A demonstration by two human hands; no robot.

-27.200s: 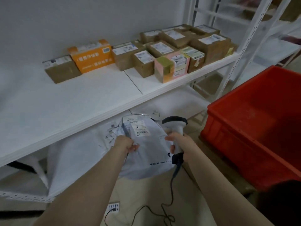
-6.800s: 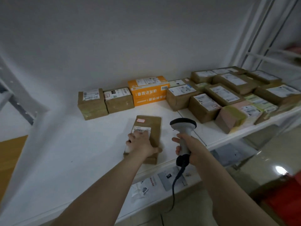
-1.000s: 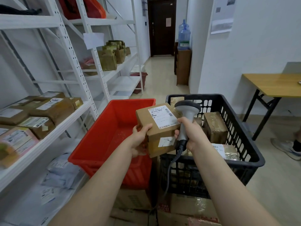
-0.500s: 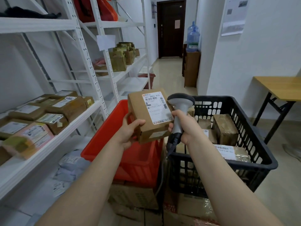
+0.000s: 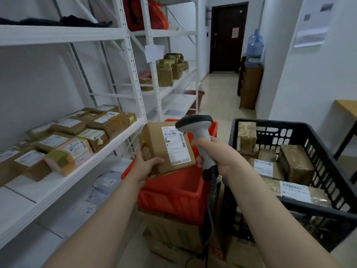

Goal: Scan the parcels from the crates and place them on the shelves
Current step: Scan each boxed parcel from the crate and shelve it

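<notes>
Parcel [image 5: 156,146] in left grip [image 5: 145,165], scanner [image 5: 201,134] just beside

White walls [image 5: 318,84], dark door [image 5: 228,35], beige floor [image 5: 218,101], wooden table [image 5: 347,107] right.

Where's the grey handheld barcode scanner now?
Head view, centre: right hand grips the grey handheld barcode scanner, right of the brown cardboard parcel, over the red plastic crate.

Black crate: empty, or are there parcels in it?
Not empty. The black crate holds several taped brown parcels, at least two with white labels facing up.
</notes>
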